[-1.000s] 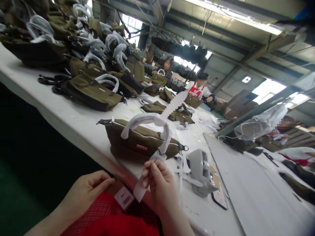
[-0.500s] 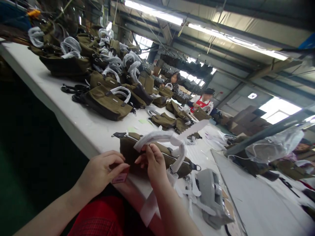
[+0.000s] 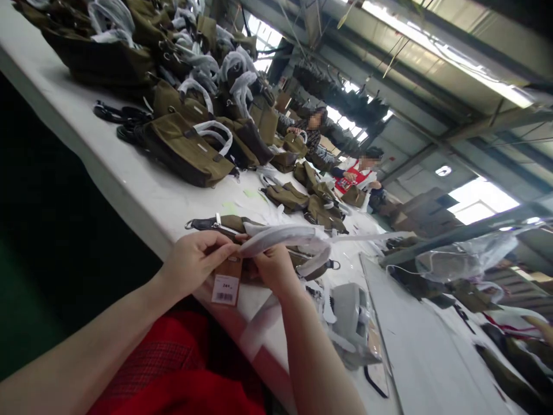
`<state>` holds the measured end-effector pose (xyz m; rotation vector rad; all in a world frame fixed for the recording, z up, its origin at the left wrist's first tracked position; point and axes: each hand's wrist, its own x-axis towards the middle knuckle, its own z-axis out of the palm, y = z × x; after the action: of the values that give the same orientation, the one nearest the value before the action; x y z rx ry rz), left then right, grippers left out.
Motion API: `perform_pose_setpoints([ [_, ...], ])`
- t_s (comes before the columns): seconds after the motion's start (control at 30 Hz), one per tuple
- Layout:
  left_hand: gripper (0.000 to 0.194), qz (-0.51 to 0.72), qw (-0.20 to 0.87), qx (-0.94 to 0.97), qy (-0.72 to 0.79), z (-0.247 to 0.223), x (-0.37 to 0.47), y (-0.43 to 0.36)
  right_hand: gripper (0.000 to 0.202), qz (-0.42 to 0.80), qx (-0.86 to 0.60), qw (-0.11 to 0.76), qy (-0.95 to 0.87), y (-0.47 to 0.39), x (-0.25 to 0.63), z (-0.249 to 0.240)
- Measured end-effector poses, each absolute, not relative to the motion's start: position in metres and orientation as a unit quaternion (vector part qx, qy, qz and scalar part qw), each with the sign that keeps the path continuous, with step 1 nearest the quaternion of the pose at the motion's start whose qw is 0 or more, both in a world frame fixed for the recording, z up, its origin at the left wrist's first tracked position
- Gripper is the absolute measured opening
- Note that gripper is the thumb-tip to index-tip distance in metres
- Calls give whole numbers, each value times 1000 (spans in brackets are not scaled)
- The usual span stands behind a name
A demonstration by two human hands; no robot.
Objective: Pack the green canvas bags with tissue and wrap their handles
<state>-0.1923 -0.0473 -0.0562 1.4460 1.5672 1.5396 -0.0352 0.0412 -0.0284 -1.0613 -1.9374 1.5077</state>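
"From the head camera's side, what do you see in the left hand (image 3: 190, 262)?"

"Its grip is pinched closed at the top of a brown tag (image 3: 226, 288). The tag hangs below those fingers, its white label with a barcode facing up at us."

"And the right hand (image 3: 274, 265)?"

"Right up beside the left, fingers bent in at the wrapped handle (image 3: 280, 237). The handle covers the fingertips, so I can't tell whether that grip is closed on anything."

"Where's the olive bag (image 3: 233, 223) itself?"

"On the white table (image 3: 142, 202), just beyond the hands and partly behind them. Its zipper shows near the left hand, and the pale wrapping arches over its top."

"Anything close by?"

"A grey dispenser (image 3: 349, 311) near the bag's right end, and green slips (image 3: 228, 207) lying just past its left end. Farther up on the left there's a flat-lying bag (image 3: 181, 150) with a wrapped handle, and a heap of bags (image 3: 116, 63) behind it."

"Others at work?"

"Across the way, a person in a red apron (image 3: 349, 176), bag in front, and a person in a patterned top (image 3: 311, 135) by another bag."
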Motion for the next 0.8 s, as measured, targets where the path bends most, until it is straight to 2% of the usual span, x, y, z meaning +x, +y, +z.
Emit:
perform_pose_setpoints([
  [0.1, 24, 587, 279, 514, 560, -56, -191, -51, 28, 553, -374, 180, -723, 51, -32, -24],
  [0.2, 23, 632, 357, 412, 550, -52, -187, -48, 17, 584, -342, 173, -716, 55, -33, -20],
  [0.27, 26, 662, 408, 325, 539, -49, -182, -44, 13, 607, -319, 168, -708, 54, -35, -18],
  [0.33, 31, 679, 434, 257, 533, -46, -179, -41, 17, 620, -314, 162, -701, 52, -37, -17],
  [0.4, 35, 684, 423, 234, 547, -44, -177, -39, 21, 615, -326, 158, -701, 49, -39, -17],
  [0.57, 37, 655, 290, 322, 619, -50, -177, -38, 23, 532, -339, 152, -761, 49, -41, -17],
  [0.67, 42, 646, 318, 310, 621, -55, -179, -38, 18, 518, -353, 141, -766, 51, -41, -20],
  [0.8, 41, 640, 353, 301, 612, -55, -178, -38, 21, 505, -347, 137, -778, 52, -42, -24],
])
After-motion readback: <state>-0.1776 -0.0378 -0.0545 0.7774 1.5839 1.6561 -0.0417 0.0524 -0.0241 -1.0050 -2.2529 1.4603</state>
